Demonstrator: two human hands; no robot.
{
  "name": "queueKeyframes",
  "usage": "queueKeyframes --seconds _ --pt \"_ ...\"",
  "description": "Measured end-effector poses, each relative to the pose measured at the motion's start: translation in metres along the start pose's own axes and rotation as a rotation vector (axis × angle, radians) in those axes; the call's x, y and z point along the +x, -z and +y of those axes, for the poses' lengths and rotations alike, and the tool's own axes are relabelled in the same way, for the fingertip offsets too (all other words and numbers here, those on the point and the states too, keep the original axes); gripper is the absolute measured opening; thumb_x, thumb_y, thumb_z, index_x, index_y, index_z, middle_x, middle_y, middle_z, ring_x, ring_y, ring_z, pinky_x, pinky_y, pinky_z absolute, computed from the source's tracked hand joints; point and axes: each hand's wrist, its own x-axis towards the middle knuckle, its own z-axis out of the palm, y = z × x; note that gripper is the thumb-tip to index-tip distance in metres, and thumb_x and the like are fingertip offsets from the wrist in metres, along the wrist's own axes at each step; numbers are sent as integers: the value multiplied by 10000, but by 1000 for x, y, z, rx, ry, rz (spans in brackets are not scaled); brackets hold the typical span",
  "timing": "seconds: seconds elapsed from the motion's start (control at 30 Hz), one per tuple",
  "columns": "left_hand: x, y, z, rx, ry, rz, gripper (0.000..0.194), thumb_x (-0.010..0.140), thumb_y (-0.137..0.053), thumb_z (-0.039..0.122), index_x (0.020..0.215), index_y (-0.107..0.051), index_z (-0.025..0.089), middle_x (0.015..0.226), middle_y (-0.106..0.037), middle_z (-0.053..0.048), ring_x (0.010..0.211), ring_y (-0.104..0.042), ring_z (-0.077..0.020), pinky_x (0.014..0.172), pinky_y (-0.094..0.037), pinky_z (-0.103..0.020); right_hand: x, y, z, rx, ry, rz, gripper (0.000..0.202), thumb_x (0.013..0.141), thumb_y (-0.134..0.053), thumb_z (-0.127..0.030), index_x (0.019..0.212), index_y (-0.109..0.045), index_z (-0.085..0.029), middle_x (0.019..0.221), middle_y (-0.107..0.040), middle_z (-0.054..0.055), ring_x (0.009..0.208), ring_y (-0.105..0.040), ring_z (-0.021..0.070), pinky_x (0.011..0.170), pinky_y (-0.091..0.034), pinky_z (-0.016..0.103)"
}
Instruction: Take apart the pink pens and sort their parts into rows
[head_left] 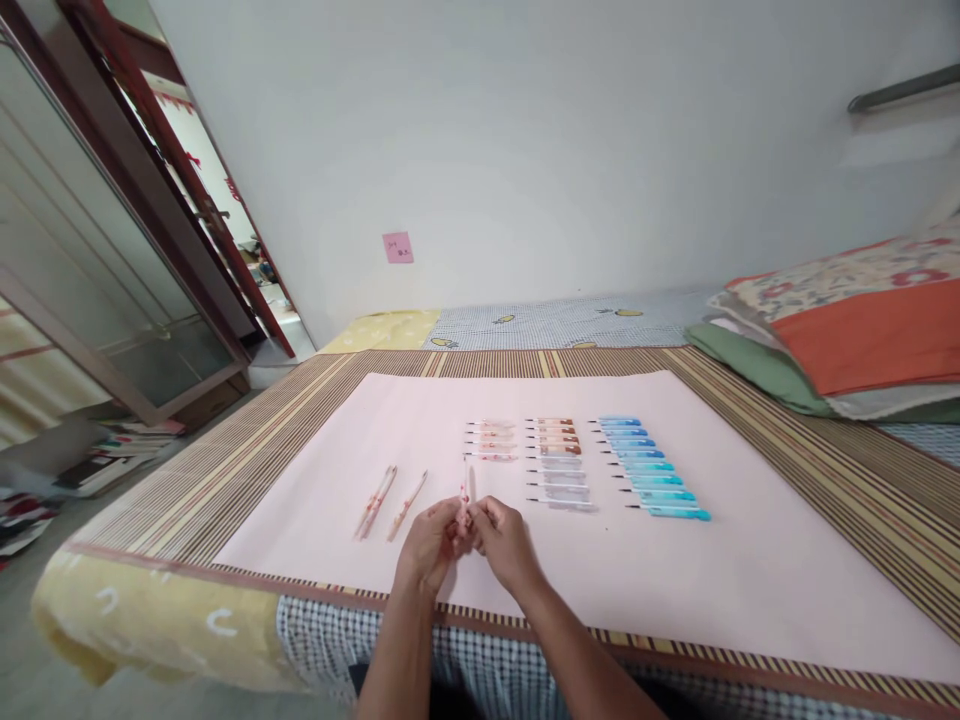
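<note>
Between my two hands a pink-patterned pen (pixel 464 495) points away from me, tip up. My left hand (pixel 435 540) pinches it from the left, and my right hand (pixel 501 535) closes on its lower end from the right. Left of them, on a pink sheet (pixel 300 500), lie a few similar pens (pixel 377 503) and a single one (pixel 407 506). Beyond my hands is a short column of pink-patterned pens (pixel 491 441). To its right come a column of brown and clear pens (pixel 559 465) and a column of blue and turquoise pens (pixel 652 467).
The sheet lies on a striped mat (pixel 195 480) over a bed. Folded bedding (pixel 862 320) is piled at the right. A pink note (pixel 397 247) is on the wall. Books (pixel 112 455) lie on the floor at left, near a door.
</note>
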Motion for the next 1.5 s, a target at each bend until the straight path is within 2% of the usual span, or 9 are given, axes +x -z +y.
queueKeyframes --seconds 0.2,0.47,0.57,0.67,0.8,0.9,1.0,1.17,1.5 --pt "-1 -15 1 64 -55 37 378 599 -894 374 808 -693 130 597 -631 7 478 -526 -86 483 -333 -206 3 3 -16 129 -35 26 525 807 -649 -725 712 -623 -210 599 -598 -15 527 -519 135 527 -440 267" --pt "-2 -23 -5 209 -106 -19 264 649 -817 342 757 -684 142 591 -664 -17 522 -588 -124 539 -400 -227 19 12 -16 61 -45 104 462 728 -737 -634 808 -729 -179 678 -682 29 598 -573 174 511 -428 272" --pt "1 -22 -4 223 -131 69 317 679 -816 417 743 -659 149 648 -670 -19 533 -606 -130 546 -412 -240 22 18 -16 14 24 131 398 770 -716 -581 761 -714 -183 698 -685 34 661 -590 176 573 -451 270" --pt "4 -20 2 171 -220 185 405 701 -827 502 829 -675 149 636 -610 21 526 -545 -100 528 -376 -227 23 24 -17 47 12 55 419 789 -698 -605 756 -695 -188 651 -639 12 594 -545 144 543 -418 259" --pt "4 -16 12 32 -280 121 457 694 -856 503 929 -705 141 604 -543 53 531 -471 -81 527 -358 -217 23 29 -19 92 -80 -107 412 769 -735 -593 742 -696 -183 543 -526 -44 484 -433 96 463 -319 232" --pt "2 -14 14 -66 -248 99 457 638 -906 434 917 -704 133 655 -600 27 561 -505 -83 540 -384 -213 24 30 -21 228 -140 -35 382 688 -827 -528 765 -703 -174 586 -574 -34 497 -435 84 465 -301 223" --pt "-1 -13 13 -107 -197 54 455 623 -918 378 938 -707 128 732 -686 -25 594 -555 -98 566 -419 -221 26 30 -22 490 -153 52 426 615 -893 -499 823 -714 -173 679 -621 -16 550 -474 86 520 -370 234" --pt "-4 -15 10 3 -194 -12 404 626 -899 329 935 -723 137 795 -738 -62 636 -606 -127 625 -472 -253 26 25 -19 484 -136 36 439 635 -896 -534 794 -725 -163 666 -619 -2 585 -502 114 564 -401 268" --pt "-1 -21 2 301 -366 113 332 701 -847 449 827 -727 166 693 -710 -38 563 -589 -142 582 -470 -270 28 25 -11 360 -77 62 452 682 -854 -587 684 -672 -172 606 -572 -15 571 -483 116 573 -380 276"
